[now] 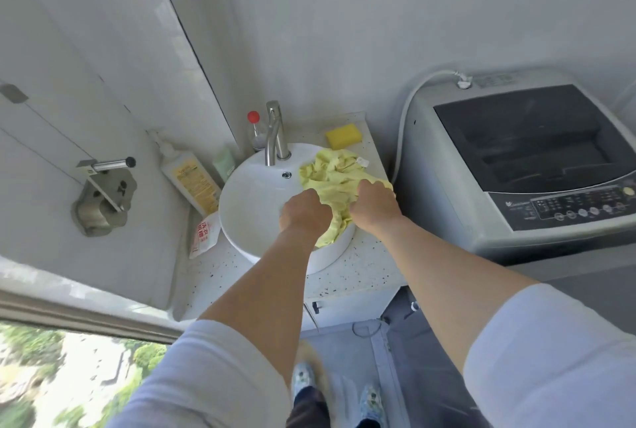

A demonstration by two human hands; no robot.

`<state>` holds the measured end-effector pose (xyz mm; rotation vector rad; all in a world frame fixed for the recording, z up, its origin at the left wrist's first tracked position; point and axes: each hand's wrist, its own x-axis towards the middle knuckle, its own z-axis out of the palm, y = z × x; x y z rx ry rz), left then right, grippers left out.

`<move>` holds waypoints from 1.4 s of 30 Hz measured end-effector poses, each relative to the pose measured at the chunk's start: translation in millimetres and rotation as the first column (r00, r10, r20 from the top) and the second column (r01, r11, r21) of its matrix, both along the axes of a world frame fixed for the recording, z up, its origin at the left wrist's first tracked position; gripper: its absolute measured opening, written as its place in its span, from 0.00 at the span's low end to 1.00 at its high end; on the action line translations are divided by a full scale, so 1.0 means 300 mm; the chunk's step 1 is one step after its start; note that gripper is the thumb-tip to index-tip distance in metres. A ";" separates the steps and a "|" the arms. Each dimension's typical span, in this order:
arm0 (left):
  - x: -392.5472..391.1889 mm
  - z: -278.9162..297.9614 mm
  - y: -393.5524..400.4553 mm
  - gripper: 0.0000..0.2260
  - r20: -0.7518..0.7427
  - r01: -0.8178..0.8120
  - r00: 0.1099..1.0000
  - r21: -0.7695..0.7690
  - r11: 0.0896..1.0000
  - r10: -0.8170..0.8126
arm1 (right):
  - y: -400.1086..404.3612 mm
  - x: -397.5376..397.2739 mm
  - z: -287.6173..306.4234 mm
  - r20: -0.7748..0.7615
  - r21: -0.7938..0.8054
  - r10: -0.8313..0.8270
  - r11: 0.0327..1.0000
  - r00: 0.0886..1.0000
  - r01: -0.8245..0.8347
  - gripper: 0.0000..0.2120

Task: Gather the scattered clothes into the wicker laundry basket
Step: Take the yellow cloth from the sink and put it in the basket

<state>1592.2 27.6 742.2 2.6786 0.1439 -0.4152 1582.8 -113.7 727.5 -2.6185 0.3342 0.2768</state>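
Observation:
A crumpled pale yellow garment (332,174) lies over the right side of a round white basin (251,207) on a speckled counter. My left hand (304,210) is closed on the garment's near left part, over the basin. My right hand (375,204) is closed on its right part, at the basin's right rim. A small white tag shows on the cloth near the far edge. The cloth between my hands is bunched, and a fold hangs down inside the basin below them. No wicker basket is in view.
A steel tap (275,133) stands behind the basin. A yellow sponge (344,135), a red-capped bottle (255,131), a pump bottle (191,178) and a detergent pouch (204,235) sit around it. A top-loading washing machine (526,166) stands right. A window is at lower left.

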 end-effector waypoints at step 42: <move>0.198 0.169 -0.784 0.32 -0.223 -0.009 0.867 -0.901 0.433 -0.446 | -0.558 -0.003 0.244 0.197 0.711 -0.861 0.455 0.468 0.537 0.14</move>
